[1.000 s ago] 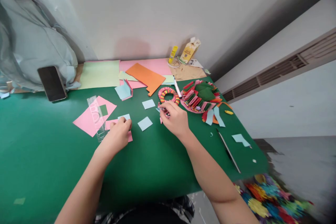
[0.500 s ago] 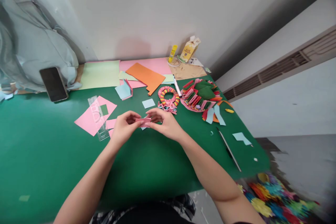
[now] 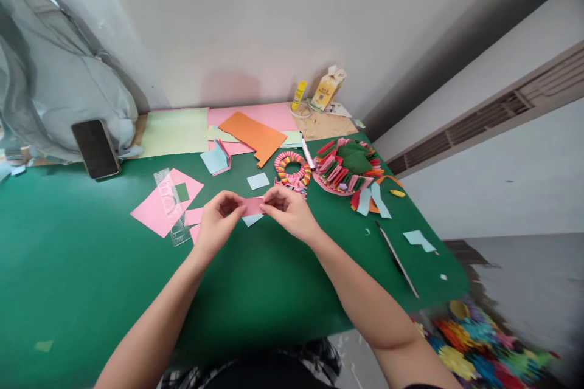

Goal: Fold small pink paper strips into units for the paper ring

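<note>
Between my two hands, a small piece of pink paper (image 3: 253,206) is stretched out flat above the green table. My left hand (image 3: 222,214) pinches its left end with thumb and fingers. The right end is pinched the same way by my right hand (image 3: 286,211). Just under the pink paper lies a light blue paper piece (image 3: 252,220), partly covered. Another light blue paper square (image 3: 258,180) rests a little farther back. Left of my left hand, a clear ruler (image 3: 172,206) lies across a pink paper sheet (image 3: 150,213).
Behind my hands lie a ring of folded paper (image 3: 279,164), orange paper (image 3: 250,132) and a marker (image 3: 307,153). To the right are a folded-paper bundle (image 3: 337,179) and a long thin knife-like tool (image 3: 396,259). A phone (image 3: 95,149) leans against a grey bag (image 3: 68,73).
The pink paper has gone from tilted, showing a narrow face, to more spread out between my fingers. My right hand has shifted slightly rightward, and more of the blue piece beneath shows.
</note>
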`<action>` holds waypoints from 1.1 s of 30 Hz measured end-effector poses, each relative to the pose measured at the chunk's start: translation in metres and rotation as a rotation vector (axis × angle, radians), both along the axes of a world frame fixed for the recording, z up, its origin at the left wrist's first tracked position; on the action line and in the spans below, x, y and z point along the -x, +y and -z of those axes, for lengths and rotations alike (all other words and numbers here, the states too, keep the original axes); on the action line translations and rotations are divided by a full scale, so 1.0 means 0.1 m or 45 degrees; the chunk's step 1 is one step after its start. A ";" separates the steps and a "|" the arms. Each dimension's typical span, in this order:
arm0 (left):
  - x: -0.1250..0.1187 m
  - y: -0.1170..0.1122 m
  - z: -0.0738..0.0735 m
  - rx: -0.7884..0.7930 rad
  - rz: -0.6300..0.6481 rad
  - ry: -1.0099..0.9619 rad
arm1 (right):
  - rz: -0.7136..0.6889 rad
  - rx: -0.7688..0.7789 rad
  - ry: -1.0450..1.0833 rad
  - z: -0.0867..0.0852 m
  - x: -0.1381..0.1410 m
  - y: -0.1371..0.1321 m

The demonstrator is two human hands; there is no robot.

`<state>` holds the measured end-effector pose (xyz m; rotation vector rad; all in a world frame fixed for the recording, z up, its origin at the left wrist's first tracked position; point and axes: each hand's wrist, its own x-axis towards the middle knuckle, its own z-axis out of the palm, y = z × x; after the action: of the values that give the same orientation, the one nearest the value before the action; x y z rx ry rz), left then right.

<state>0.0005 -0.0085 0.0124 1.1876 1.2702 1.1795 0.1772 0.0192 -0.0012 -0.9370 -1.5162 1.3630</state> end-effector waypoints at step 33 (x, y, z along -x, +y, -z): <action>0.89 0.18 -0.13 0.492 -0.412 1.438 | 0.258 -0.147 -0.040 -0.05 -0.11 0.08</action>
<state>-0.0886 0.0097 0.0250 1.4076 2.4621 0.3389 0.1878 0.0271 0.0038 -1.0135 -1.4632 1.1099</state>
